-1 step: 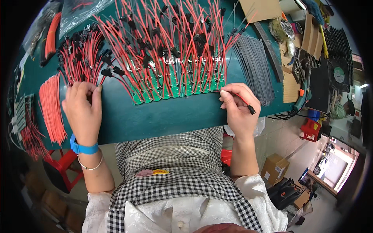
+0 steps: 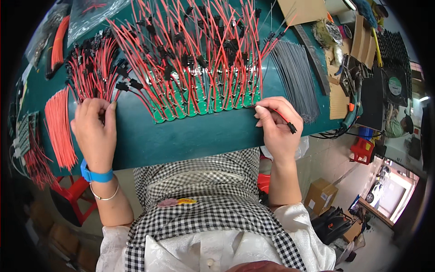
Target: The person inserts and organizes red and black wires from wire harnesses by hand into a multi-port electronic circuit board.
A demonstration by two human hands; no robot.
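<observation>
My right hand (image 2: pixel 279 131), near the front right of the circuit boards, is closed on a red and black wire lead (image 2: pixel 282 116). The lead's black plug (image 2: pixel 292 128) sticks out past the fingers to the right. At the near end of a heap of plug leads (image 2: pixel 93 63), my left hand (image 2: pixel 94 131) is closed with fingers curled down; whatever lies between thumb and fingertips is hidden. Between and beyond both hands lies a panel of round green circuit boards (image 2: pixel 192 109). Many red and black leads with black plugs rise from it.
Loose red wires (image 2: pixel 61 129) lie beside my left hand, and a bundle of grey wires (image 2: pixel 297 81) lies beyond my right. At far left are more boards with red wires (image 2: pixel 34 149). A dark bar (image 2: pixel 312 59) and cardboard (image 2: pixel 302 11) lie at the back right of the green tabletop (image 2: pixel 181 140).
My left hand has shifted very slightly left and nearer to me. My right hand still grips the wire lead in almost the same place.
</observation>
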